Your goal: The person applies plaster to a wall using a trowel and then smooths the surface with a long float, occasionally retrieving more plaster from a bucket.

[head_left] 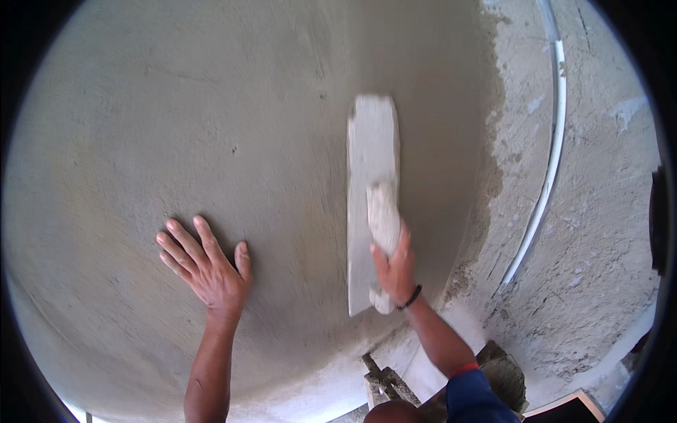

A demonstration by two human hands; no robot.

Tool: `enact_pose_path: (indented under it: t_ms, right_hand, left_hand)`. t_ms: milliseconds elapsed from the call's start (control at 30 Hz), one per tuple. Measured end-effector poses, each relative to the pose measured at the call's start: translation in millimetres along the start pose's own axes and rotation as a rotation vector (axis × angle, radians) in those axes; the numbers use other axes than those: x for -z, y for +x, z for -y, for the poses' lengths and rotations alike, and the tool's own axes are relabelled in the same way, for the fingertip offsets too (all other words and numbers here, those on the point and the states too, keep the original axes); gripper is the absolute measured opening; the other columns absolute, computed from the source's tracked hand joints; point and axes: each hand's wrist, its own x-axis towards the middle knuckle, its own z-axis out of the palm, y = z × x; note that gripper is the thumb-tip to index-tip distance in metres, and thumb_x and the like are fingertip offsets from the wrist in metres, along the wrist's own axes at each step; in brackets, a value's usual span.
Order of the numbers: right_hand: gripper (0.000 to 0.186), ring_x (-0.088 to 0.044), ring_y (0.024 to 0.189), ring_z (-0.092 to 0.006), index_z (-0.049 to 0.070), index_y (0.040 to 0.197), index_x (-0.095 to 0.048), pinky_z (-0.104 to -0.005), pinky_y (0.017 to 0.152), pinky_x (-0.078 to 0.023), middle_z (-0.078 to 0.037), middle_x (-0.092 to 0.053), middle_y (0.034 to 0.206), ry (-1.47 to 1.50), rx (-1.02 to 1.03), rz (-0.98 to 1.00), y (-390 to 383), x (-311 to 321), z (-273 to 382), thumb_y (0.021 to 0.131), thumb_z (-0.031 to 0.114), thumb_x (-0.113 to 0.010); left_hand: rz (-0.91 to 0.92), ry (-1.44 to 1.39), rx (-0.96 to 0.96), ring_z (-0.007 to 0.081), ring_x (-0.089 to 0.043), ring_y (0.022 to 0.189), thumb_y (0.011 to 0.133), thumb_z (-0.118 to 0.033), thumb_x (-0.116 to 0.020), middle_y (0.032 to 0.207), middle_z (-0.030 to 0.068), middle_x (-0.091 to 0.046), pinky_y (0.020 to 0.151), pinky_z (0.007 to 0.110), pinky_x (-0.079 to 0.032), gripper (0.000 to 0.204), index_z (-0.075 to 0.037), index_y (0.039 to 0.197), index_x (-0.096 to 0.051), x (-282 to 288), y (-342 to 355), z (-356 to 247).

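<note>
A broad grey plastered surface (296, 84) fills most of the view, darker and smoother beside the tool. My left hand (215, 271) lies on it at lower left with fingers spread and nothing held. My right hand (396, 268) grips the pale, plaster-coated handle (383, 211) of a long rectangular trowel (370, 134), whose blade lies upright along the plaster, right of centre. A dark bracelet is round my right wrist.
A rougher grey band (592, 211) runs down the right, with a thin pale curved strip (557, 120) along it. At the bottom, dark mortar-smeared objects (506, 370) sit beside my right forearm, partly hidden.
</note>
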Motion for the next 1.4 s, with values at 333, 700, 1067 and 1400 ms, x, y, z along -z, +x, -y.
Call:
enact_pose_path:
  t_ms: [333, 700, 1067, 1400]
  right_hand:
    - [0.054, -0.056, 0.056, -0.0163, 0.0, 0.124, -0.035, -0.0273, 0.044, -0.048, -0.013, -0.06, 0.092, -0.015, -0.02, 0.022, 246.7, 61.1, 118.2, 0.086, 0.026, -0.062]
    - [0.07, -0.057, 0.095, -0.0503, -0.008, 0.136, -0.024, -0.0517, 0.083, -0.048, -0.037, -0.056, 0.104, -0.27, 0.015, 0.181, 39.1, -17.2, 55.6, 0.087, 0.03, -0.057]
    - [0.071, -0.064, 0.088, -0.038, -0.004, 0.137, -0.027, -0.0444, 0.073, -0.052, -0.028, -0.059, 0.111, -0.304, -0.024, -0.259, 172.6, 88.9, -40.3, 0.086, 0.03, -0.062]
    - [0.064, -0.055, 0.082, -0.0147, 0.008, 0.138, -0.027, -0.0311, 0.06, -0.053, -0.008, -0.056, 0.107, 0.088, -0.637, -0.214, 12.1, 135.5, -188.5, 0.089, 0.025, -0.063]
  left_hand:
    - [0.049, -0.102, 0.068, 0.0368, 0.009, 0.142, 0.091, -0.048, -0.049, 0.155, 0.0181, 0.004, 0.113, 0.054, 0.004, 0.079, -0.012, 0.15, -0.009, 9.4, 0.3, -11.8]
    - [-0.056, -0.314, 0.242, 0.0371, 0.006, 0.142, 0.093, -0.051, -0.043, 0.155, 0.0146, 0.0, 0.11, 0.061, 0.0, 0.072, -0.015, 0.149, -0.015, 22.0, 1.4, -17.4]
    - [0.021, -0.167, 0.365, 0.0367, 0.011, 0.141, 0.093, -0.058, -0.035, 0.155, 0.014, 0.006, 0.111, 0.058, 0.004, 0.074, -0.018, 0.15, -0.01, 8.7, -16.8, 2.8]
    - [-0.039, -0.015, 0.344, 0.0392, 0.011, 0.141, 0.094, -0.061, -0.025, 0.155, 0.0161, 0.006, 0.111, 0.058, 0.001, 0.075, -0.014, 0.15, -0.008, 0.4, -14.7, 3.1]
